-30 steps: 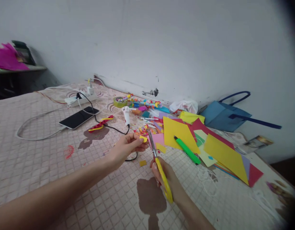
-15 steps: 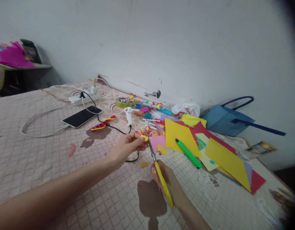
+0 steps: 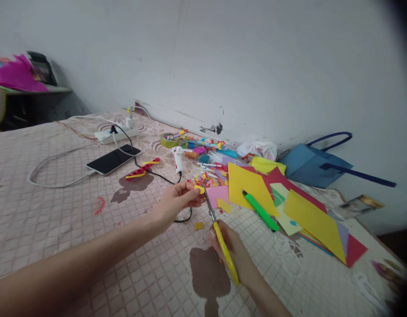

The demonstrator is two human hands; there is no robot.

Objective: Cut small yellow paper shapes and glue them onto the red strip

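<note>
Between thumb and fingers, my left hand (image 3: 180, 199) pinches a small yellow paper piece (image 3: 199, 189). My right hand (image 3: 230, 243) is wrapped round the yellow handles of a pair of scissors (image 3: 220, 237). The scissor blades point away from me, and their tips are at the right edge of the paper piece. A small yellow scrap (image 3: 198, 226) lies on the table below my left hand. Just right of the blades are a pink paper sheet (image 3: 217, 195) and another yellow scrap (image 3: 223, 205).
A white glue gun (image 3: 178, 159) with a black cord stands beyond my left hand. Leftward are a phone (image 3: 111, 160), a red and yellow strip (image 3: 142, 170) and a power strip (image 3: 116, 137). To the right lie yellow sheets (image 3: 314, 220), a green cutter (image 3: 261, 212) and a blue bag (image 3: 314, 165).
The scissor tips have come left to the edge of the yellow paper piece, and the blades look closer together. The view has shifted slightly. Both hands keep their hold.
</note>
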